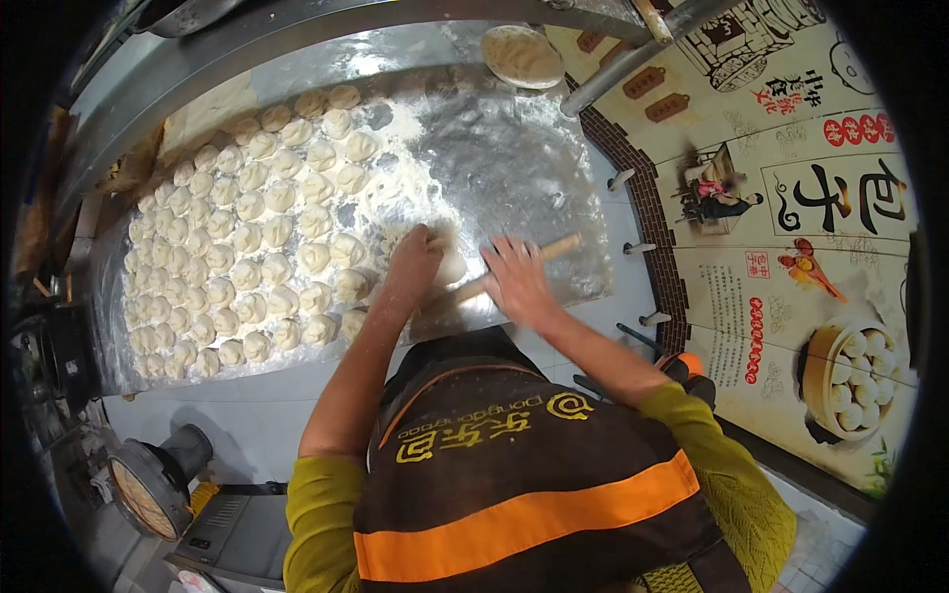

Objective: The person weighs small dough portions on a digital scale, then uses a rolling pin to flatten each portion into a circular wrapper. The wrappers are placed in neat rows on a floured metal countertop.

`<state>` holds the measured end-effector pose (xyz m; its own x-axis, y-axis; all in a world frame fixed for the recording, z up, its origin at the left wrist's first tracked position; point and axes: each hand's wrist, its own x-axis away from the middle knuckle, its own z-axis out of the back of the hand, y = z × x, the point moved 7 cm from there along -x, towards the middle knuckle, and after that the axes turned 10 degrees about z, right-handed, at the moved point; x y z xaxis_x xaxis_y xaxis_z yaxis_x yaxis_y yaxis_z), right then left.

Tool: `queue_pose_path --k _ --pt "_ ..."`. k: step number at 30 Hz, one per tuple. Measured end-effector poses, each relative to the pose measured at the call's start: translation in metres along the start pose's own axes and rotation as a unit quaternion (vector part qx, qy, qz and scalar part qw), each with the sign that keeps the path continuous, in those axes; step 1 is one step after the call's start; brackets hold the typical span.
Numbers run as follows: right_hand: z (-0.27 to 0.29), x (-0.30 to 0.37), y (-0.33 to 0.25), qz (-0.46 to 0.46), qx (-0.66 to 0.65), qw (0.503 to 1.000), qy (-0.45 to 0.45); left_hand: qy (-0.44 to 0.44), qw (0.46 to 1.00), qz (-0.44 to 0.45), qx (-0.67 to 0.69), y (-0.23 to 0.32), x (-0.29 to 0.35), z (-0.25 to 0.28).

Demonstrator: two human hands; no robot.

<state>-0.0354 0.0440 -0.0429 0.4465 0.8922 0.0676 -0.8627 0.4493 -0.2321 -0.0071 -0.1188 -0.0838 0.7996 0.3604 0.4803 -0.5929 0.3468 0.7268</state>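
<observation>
My left hand is closed, its fingertips at the edge of a pale round of dough on the floured metal table. To its right, my right hand lies flat across a wooden rolling pin, fingers spread and slightly smeared by motion. The pin slants from lower left to upper right, with its left end close to the dough. Loose flour covers the metal beyond my left hand. Pleated stuffed buns stand in close rows on the left half of the table.
A round pan of pale flour or filling stands at the far edge. Metal rails cross above the table. A printed wall panel borders the right side. At lower left are a round-topped metal machine and a grey appliance.
</observation>
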Motion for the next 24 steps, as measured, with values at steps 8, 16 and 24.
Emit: queue_pose_path --k 8,16,24 --pt "0.004 -0.067 0.035 -0.067 0.028 0.987 0.140 0.121 0.977 -0.147 -0.094 0.033 0.024 0.000" --pt "0.003 0.007 -0.005 -0.019 0.024 0.999 0.016 0.049 0.996 -0.067 -0.037 0.008 -0.002 -0.006" --pt "-0.001 -0.063 0.035 -0.063 -0.012 0.989 0.133 0.142 0.930 -0.271 -0.203 0.032 0.010 -0.016"
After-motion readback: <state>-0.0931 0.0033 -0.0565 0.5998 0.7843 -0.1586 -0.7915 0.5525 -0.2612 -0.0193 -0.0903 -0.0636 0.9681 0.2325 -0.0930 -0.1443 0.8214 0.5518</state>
